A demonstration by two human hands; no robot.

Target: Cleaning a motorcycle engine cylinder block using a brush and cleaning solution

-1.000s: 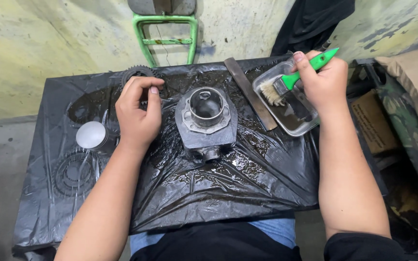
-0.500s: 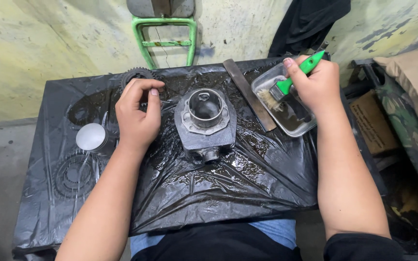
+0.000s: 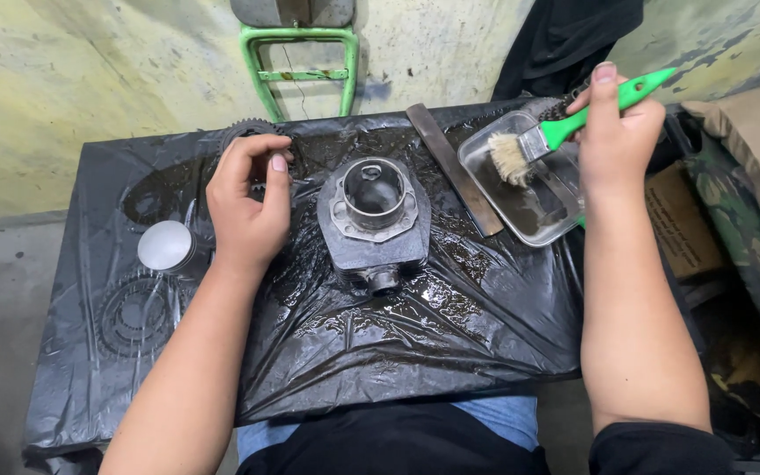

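Observation:
A grey metal engine cylinder stands upright in the middle of a table covered with wet black plastic sheet. My right hand grips a green-handled paintbrush, its pale bristles held just above a shallow metal tray at the right. My left hand rests curled on the sheet just left of the cylinder, fingers bent near a dark toothed gear; I cannot tell if it holds anything small.
A flat metal file lies between cylinder and tray. A silver piston and a dark sprocket sit at the left. A green metal frame leans on the wall behind. Cardboard and cloth crowd the right side.
My right hand lifted the brush out of the tray, so the bristles now show above it. My left hand stayed beside the cylinder.

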